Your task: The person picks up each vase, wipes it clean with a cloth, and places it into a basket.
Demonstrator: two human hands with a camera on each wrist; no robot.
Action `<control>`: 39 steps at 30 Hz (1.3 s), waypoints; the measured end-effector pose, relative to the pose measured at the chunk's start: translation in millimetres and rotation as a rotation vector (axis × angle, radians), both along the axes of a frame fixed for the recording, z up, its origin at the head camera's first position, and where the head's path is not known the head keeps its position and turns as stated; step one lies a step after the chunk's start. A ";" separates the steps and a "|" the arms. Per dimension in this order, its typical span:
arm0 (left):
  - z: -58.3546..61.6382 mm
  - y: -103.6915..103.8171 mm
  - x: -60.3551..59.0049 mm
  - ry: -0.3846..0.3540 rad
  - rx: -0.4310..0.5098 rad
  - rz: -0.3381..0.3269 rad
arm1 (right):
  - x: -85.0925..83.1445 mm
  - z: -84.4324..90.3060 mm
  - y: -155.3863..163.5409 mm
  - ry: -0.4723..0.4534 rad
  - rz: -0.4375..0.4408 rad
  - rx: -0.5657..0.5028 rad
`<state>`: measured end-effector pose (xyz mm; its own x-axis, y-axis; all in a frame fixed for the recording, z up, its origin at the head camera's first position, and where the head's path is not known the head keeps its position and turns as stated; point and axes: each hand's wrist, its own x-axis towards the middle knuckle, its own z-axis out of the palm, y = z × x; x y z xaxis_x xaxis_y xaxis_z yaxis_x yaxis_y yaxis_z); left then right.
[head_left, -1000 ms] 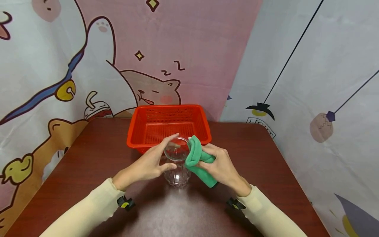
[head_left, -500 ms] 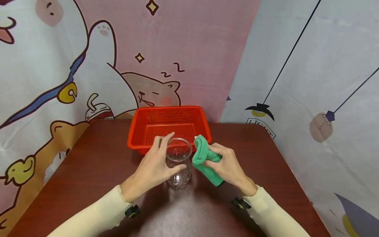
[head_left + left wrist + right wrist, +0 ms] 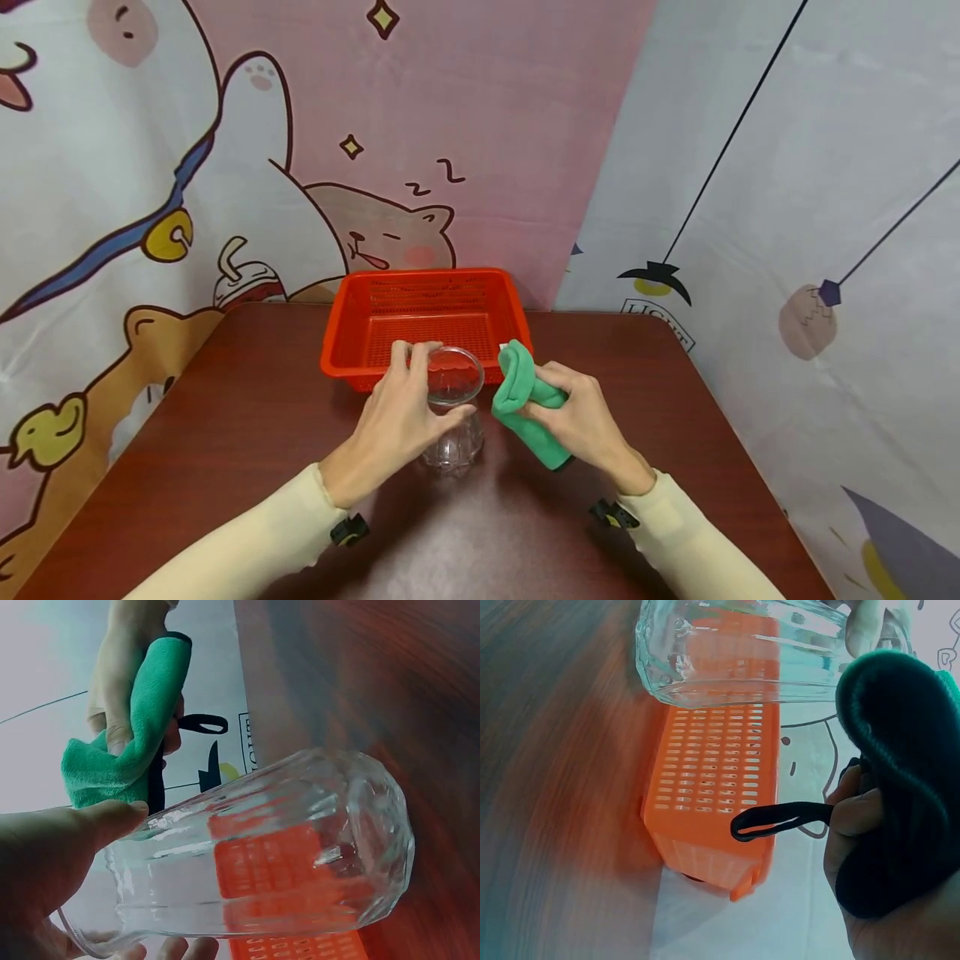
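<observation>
My left hand (image 3: 393, 425) holds a clear glass vase (image 3: 454, 442) near its neck, with the thumb on one side and fingers on the other. The vase has a flared round rim and a faceted body, plain in the left wrist view (image 3: 277, 855). Whether its base touches the table cannot be told. To the right, my right hand (image 3: 588, 421) grips a folded green cloth (image 3: 534, 417) between thumb and fingers. A dark underside and a black hanging loop (image 3: 780, 817) show on the cloth. In the head view the cloth stands slightly apart from the vase's rim.
A red perforated plastic basket (image 3: 352, 371) sits at the back of the dark brown table (image 3: 637, 375), just behind the vase. Cartoon-printed cloth walls (image 3: 525, 125) rise along the back and sides of the table.
The right hand and green cloth have moved right, away from the vase's rim. My left hand has shifted right and closed more around the neck.
</observation>
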<state>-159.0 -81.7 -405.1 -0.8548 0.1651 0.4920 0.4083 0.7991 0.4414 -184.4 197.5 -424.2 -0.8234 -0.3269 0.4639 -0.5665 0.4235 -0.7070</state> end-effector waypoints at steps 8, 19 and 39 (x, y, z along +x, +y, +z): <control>0.6 -12.7 -3.7 -0.058 0.131 -0.102 | 0.0 -2.3 -1.9 -0.016 0.011 0.016; 2.4 -37.7 -14.7 -0.123 0.152 -0.314 | 0.5 -6.9 -8.0 -0.042 0.033 0.045; 10.9 -57.3 -29.0 -0.287 0.094 -0.672 | -4.1 -14.8 -38.9 -0.052 0.118 0.021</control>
<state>-188.0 -139.0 -394.1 -0.6817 0.6664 0.3019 0.6544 0.3708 0.6590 -188.5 158.6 -439.0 -0.8014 -0.4321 0.4136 -0.5759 0.3707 -0.7286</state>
